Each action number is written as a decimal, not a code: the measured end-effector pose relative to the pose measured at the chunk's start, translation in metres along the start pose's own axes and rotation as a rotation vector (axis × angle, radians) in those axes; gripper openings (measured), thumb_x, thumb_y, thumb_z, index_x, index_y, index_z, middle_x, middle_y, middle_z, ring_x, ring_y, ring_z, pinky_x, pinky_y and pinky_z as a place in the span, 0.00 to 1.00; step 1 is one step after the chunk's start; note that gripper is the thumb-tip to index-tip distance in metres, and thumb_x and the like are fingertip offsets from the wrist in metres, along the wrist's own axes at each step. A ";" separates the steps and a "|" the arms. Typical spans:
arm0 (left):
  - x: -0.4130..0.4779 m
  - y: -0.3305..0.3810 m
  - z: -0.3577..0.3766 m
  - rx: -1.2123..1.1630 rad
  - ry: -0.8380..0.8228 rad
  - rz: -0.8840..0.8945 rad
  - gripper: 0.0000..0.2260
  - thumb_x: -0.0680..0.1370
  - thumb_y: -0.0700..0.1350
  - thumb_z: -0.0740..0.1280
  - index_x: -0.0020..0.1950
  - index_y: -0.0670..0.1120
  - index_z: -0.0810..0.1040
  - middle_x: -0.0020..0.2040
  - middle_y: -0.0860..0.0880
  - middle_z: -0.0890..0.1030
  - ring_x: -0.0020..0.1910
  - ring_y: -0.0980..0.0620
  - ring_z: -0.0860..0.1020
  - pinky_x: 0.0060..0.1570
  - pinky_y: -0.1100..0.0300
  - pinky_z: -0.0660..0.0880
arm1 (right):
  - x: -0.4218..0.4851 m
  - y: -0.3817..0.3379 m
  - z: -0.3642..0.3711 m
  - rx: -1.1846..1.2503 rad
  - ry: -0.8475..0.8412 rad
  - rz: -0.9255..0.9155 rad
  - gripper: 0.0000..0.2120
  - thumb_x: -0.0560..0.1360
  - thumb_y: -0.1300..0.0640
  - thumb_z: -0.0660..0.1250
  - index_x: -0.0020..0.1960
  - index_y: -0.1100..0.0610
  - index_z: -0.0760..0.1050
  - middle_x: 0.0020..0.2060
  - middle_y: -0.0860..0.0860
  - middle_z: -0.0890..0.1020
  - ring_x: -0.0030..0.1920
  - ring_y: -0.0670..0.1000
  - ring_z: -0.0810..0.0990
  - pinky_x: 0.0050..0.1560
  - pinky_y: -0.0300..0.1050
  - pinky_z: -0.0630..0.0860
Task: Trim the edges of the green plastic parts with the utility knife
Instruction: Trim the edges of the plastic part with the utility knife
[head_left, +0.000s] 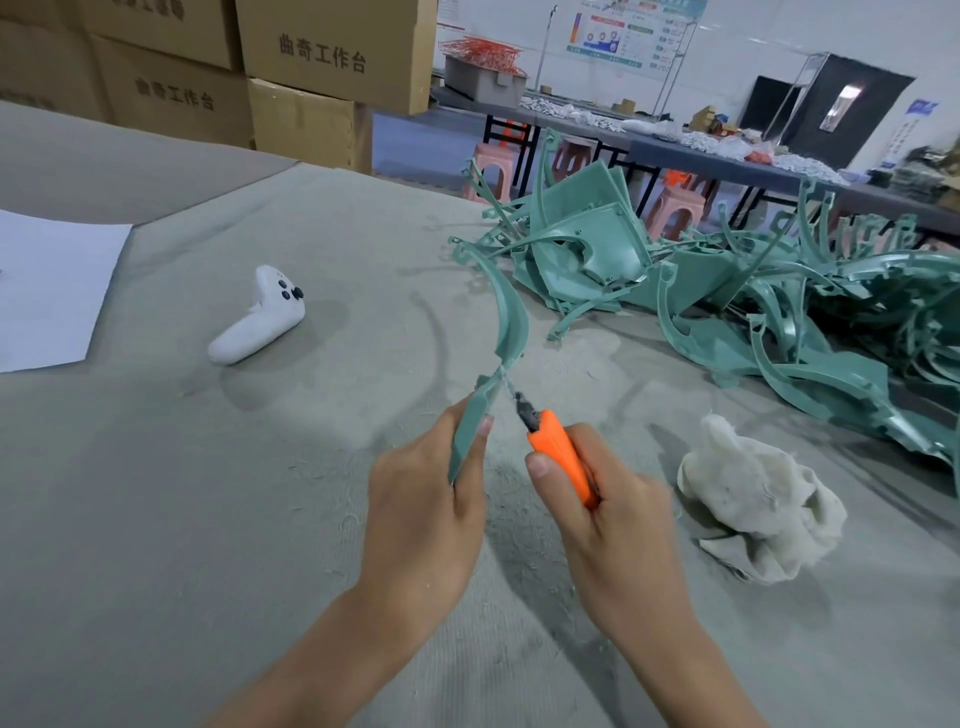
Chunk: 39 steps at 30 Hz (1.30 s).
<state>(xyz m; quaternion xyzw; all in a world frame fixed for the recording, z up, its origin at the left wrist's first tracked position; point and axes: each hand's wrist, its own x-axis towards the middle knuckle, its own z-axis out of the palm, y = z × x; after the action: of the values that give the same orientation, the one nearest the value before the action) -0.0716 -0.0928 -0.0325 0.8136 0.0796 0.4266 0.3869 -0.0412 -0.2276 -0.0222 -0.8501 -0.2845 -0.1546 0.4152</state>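
Two hands work one curved green part (506, 322) with one orange utility knife (558, 452), frame centre.
The left hand (421, 499) curls its fingers round the part's lower end; the right hand (618, 525) wraps the knife handle, blade tip at the part's edge. A pile of green parts (727, 291), too tangled to count, lies at right, with one cloth (758, 499) lower right. One controller (257, 319) and one paper sheet (47, 291) lie left. Grey table (182, 519) spans the lower left.

A curved green plastic part (511, 322) is held raised by its lower end. The blade of the orange utility knife (558, 452) is set against its edge. More green parts (587, 260) are heaped beyond on the bench (260, 519).
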 end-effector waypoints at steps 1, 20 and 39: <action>0.000 0.000 0.000 0.005 0.003 0.011 0.09 0.80 0.46 0.60 0.42 0.47 0.76 0.21 0.58 0.59 0.25 0.66 0.68 0.30 0.81 0.61 | 0.000 0.000 0.001 -0.011 0.001 0.013 0.17 0.76 0.33 0.56 0.38 0.45 0.63 0.24 0.46 0.66 0.24 0.48 0.65 0.25 0.38 0.57; -0.002 -0.003 0.003 0.018 -0.001 0.091 0.08 0.78 0.43 0.64 0.39 0.45 0.74 0.21 0.61 0.55 0.25 0.71 0.67 0.31 0.84 0.58 | 0.004 0.012 -0.003 -0.025 0.005 0.010 0.20 0.76 0.32 0.56 0.38 0.46 0.63 0.25 0.46 0.67 0.24 0.48 0.65 0.25 0.38 0.58; -0.002 -0.004 0.002 0.012 0.053 0.195 0.11 0.78 0.47 0.60 0.36 0.56 0.68 0.22 0.60 0.53 0.25 0.71 0.65 0.31 0.83 0.58 | 0.006 0.022 -0.005 0.006 0.041 0.026 0.19 0.76 0.34 0.58 0.38 0.48 0.66 0.26 0.50 0.67 0.25 0.47 0.64 0.27 0.41 0.60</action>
<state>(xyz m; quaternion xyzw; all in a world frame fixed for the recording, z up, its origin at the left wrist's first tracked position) -0.0705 -0.0926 -0.0370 0.8083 0.0131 0.4830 0.3364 -0.0233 -0.2405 -0.0299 -0.8491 -0.2655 -0.1656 0.4256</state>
